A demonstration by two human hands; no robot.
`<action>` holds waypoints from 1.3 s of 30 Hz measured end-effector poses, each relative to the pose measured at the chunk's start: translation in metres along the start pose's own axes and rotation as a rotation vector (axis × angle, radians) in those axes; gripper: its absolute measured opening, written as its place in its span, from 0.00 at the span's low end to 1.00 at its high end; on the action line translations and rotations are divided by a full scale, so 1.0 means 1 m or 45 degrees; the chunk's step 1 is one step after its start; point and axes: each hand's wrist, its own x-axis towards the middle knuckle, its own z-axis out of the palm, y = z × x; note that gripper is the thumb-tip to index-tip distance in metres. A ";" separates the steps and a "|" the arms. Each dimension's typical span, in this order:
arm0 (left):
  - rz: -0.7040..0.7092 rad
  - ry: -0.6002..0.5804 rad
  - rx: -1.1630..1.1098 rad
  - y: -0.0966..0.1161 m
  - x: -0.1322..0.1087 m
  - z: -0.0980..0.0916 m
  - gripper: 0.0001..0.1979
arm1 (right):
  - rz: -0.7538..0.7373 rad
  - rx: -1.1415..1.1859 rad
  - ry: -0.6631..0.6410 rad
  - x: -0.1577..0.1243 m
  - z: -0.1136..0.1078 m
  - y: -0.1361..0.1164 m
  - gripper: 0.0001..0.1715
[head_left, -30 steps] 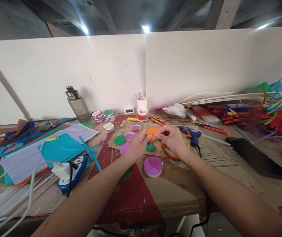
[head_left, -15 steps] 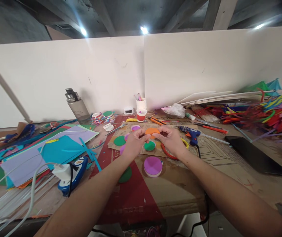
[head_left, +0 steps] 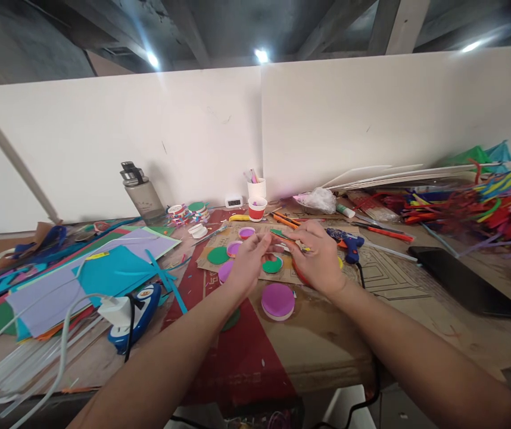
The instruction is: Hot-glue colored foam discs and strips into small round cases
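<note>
Both my hands meet over a brown cardboard sheet (head_left: 291, 275) at the table's middle. My left hand (head_left: 247, 264) and my right hand (head_left: 321, 257) pinch a thin orange foam disc (head_left: 287, 238) between their fingertips; it is tilted almost edge-on, with green showing at its left end. Just below it lies a green and red disc (head_left: 272, 264). A green disc (head_left: 217, 255) and small purple-topped lids (head_left: 234, 247) lie left of my left hand. A larger purple-topped lid (head_left: 277, 301) sits nearer me. Red-handled scissors (head_left: 299, 277) peek out under my right hand.
A blue glue gun (head_left: 347, 242) lies right of my right hand, a black tablet (head_left: 465, 280) further right. Coloured pipe cleaners (head_left: 483, 205) pile at the far right. Foam sheets (head_left: 103, 268), a blue device (head_left: 138, 304), a water bottle (head_left: 142, 192) and cups (head_left: 256, 207) stand left and behind.
The orange disc, held face-up before, has been turned nearly edge-on between my fingertips. Both hands stayed over the cardboard, with my right hand a little lower.
</note>
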 end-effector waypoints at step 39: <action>0.118 -0.009 0.824 0.013 0.004 -0.012 0.12 | 0.865 0.579 -0.493 0.008 0.002 0.007 0.16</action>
